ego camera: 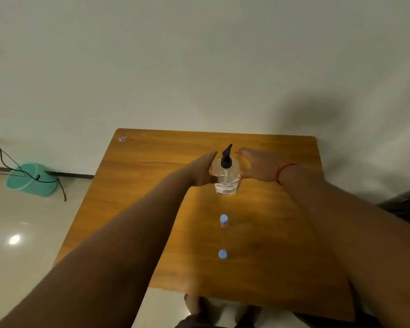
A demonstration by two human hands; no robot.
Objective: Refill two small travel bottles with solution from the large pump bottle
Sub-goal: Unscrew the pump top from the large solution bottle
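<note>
A clear large pump bottle [225, 177] with a black pump head and a white handwritten label stands upright near the middle of the wooden table [152, 209]. My left hand [200, 170] lies against its left side and my right hand [258, 165] against its right side, fingers stretched forward and thumbs toward the bottle. Two small travel bottles with blue caps stand closer to me, in line with the pump bottle: one [224, 220] mid-table, the other [222, 254] nearer the front edge. Neither hand touches them.
A teal bucket [31, 179] lies tipped on the tiled floor at the left, with a black cable [7, 159] running over it. A small scrap [123, 138] sits at the table's far left corner. The white wall stands right behind the table.
</note>
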